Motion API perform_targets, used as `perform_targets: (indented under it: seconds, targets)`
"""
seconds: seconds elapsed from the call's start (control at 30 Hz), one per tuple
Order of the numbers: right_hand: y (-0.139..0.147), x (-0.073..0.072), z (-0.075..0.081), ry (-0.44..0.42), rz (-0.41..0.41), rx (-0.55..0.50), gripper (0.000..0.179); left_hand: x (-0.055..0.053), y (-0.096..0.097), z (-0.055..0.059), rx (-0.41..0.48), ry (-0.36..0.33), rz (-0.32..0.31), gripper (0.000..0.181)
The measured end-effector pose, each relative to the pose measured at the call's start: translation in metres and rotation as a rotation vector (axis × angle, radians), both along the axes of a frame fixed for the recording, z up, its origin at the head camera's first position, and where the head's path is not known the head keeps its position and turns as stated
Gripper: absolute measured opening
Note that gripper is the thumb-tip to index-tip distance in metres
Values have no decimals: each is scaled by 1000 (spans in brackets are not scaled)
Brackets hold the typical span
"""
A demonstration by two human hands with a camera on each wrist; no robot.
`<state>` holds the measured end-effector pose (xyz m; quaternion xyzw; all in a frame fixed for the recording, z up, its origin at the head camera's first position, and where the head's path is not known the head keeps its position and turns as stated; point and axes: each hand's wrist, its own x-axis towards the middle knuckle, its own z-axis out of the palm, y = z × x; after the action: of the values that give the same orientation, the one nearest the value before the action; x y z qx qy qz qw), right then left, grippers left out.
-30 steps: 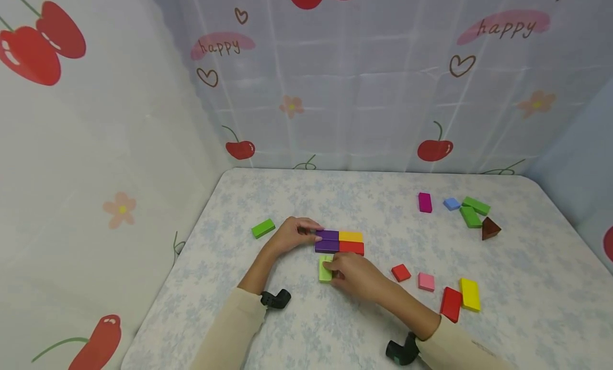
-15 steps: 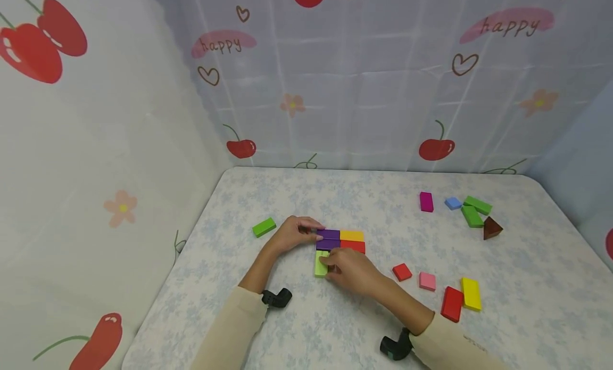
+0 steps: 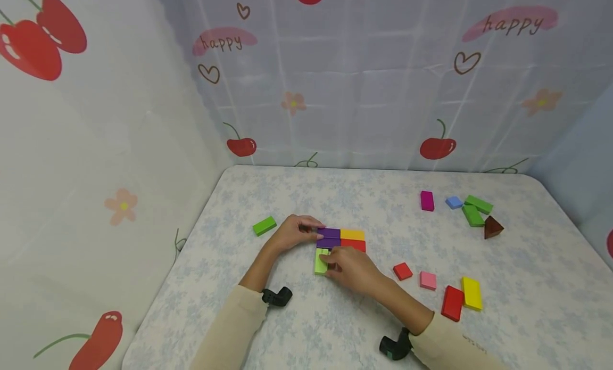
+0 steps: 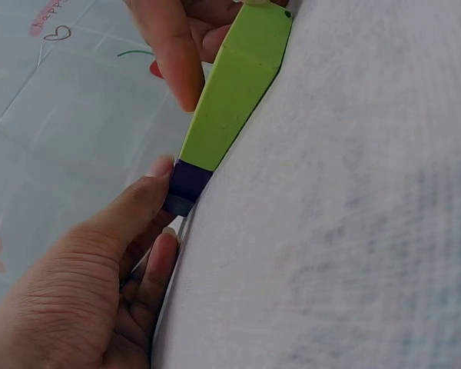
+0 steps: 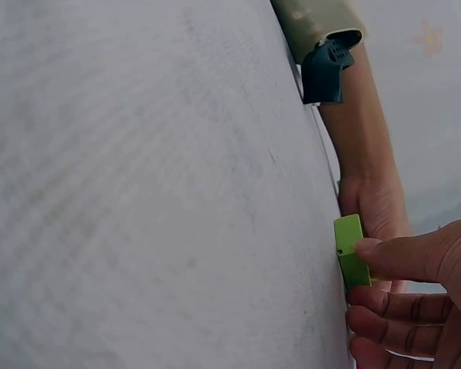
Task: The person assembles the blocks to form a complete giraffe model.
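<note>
My right hand point(image 3: 355, 270) pinches a light green block point(image 3: 321, 262) by its right side, thumb on its top. Its far end meets the near edge of two dark purple blocks point(image 3: 328, 243) lying side by side. My left hand point(image 3: 293, 234) holds the purple pair at its left end, thumb and fingertips at the edge; in the left wrist view the thumb presses the purple block point(image 4: 189, 183) beside the green one. A yellow-orange block point(image 3: 353, 234) and a red block point(image 3: 353, 245) continue the two purple rows to the right, the red one partly behind the right hand.
A green block point(image 3: 264, 225) lies left of the left hand. Right of the right hand are a small red block point(image 3: 403, 271), a pink block point(image 3: 428, 280), a larger red block point(image 3: 452, 303) and a yellow block point(image 3: 471, 294). Farther back lie a magenta block point(image 3: 427, 200) and a brown triangular block point(image 3: 493, 228).
My right hand has slid the light green block slightly left and away from me, closing the gap to the purple blocks. The left hand stays in place.
</note>
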<state>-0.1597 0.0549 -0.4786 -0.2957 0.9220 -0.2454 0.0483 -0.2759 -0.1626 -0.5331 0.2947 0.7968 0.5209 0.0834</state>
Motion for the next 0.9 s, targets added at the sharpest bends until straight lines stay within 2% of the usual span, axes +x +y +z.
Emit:
perform_targets:
  seconds: [0.27,0.6,0.77,0.9]
  targets:
    - [0,0,1,16,-41,22,43,0,1,2,29,-58,2,28]
    - [2,-2,1,15,-30,44,45,2,4,1,8,-54,47,27]
    - [6,-4,4,-31,-15,39,43,2,2,1,6,-52,50,27]
    - [14,-4,13,-70,-30,0,39,1,2,0,1,-50,31,28]
